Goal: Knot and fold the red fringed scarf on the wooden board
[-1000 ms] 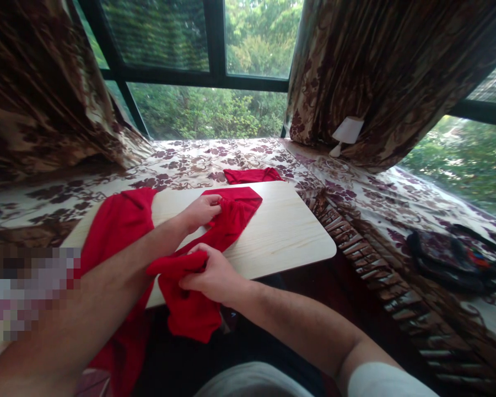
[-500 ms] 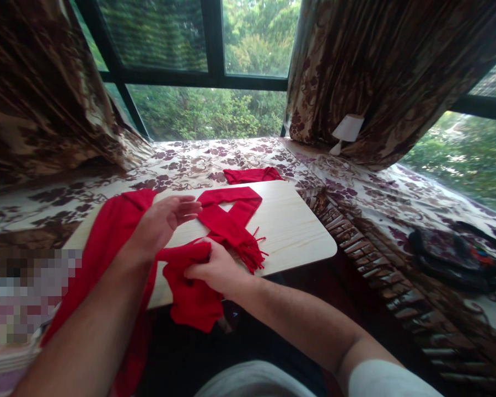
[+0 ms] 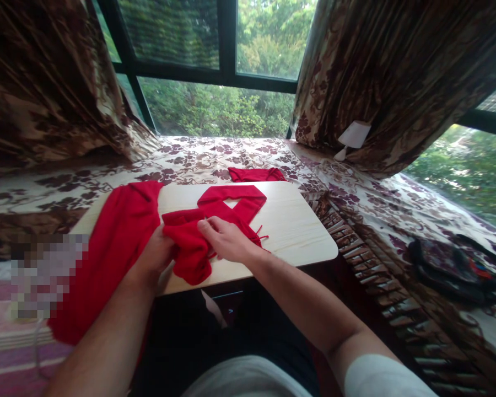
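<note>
"So, what does the head view show?"

"I see the left hand (image 3: 157,251) closed round one side of a bunched red cloth (image 3: 190,245), over the near part of the table (image 3: 300,231); the right hand (image 3: 226,237) pinches its other side."

"And the scarf (image 3: 231,192)?"

"I see it crossed in a loop, just beyond."

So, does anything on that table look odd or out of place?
Nothing looks spilled or damaged. The large red cloth looks askew, trailing past the near left edge of the tabletop, and the fringed red strip lies crossed over itself, not straight.
</note>
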`<action>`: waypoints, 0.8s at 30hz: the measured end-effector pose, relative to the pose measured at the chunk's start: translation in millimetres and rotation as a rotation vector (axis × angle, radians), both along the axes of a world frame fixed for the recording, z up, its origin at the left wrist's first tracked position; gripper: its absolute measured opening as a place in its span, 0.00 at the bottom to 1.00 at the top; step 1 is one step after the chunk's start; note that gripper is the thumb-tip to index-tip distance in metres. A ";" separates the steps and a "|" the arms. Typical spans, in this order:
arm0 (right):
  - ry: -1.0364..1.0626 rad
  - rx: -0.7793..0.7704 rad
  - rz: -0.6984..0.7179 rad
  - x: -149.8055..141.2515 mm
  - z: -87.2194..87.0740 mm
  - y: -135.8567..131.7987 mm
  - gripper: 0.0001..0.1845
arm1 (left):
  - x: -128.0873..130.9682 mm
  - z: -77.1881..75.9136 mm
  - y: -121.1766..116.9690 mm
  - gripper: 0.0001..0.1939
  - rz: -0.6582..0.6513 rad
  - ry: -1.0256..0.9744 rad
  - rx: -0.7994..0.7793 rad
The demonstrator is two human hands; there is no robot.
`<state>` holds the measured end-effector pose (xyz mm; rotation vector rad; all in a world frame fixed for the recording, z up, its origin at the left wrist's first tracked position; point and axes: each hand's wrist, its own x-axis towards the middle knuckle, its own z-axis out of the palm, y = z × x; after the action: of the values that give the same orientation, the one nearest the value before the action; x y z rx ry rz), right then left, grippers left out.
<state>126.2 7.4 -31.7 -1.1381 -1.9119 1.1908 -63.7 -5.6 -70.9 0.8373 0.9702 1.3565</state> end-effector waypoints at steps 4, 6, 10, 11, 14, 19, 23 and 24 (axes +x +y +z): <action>-0.478 0.356 0.053 34.5 -4.4 25.2 0.13 | -1.4 -9.6 8.9 0.09 0.061 -0.129 -0.205; -0.671 0.422 0.152 48.0 -6.9 36.9 0.11 | -2.4 -10.4 12.5 0.12 0.059 -0.155 -0.265; -0.912 0.568 0.300 65.9 -7.5 44.2 0.12 | -2.0 -10.6 16.3 0.17 0.098 -0.192 -0.290; -0.951 0.589 0.322 68.9 -6.6 42.6 0.13 | -1.7 -10.7 16.6 0.18 0.102 -0.199 -0.282; -1.048 0.582 0.377 75.8 -1.5 33.3 0.14 | -1.1 -9.9 16.3 0.20 0.084 -0.205 -0.270; -1.192 0.395 0.438 82.1 15.6 17.2 0.15 | -1.9 -7.5 15.3 0.16 0.077 -0.202 -0.328; -1.187 0.442 0.249 79.5 20.9 16.9 0.16 | -3.3 -9.7 16.0 0.17 0.065 -0.172 -0.328; -1.137 0.490 0.179 77.6 18.0 18.6 0.17 | -3.7 -10.2 16.1 0.16 0.067 -0.169 -0.326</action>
<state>203.7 26.1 -13.6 -1.5109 -2.9282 -0.0132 -67.4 10.5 -81.2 0.4414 1.0574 1.2596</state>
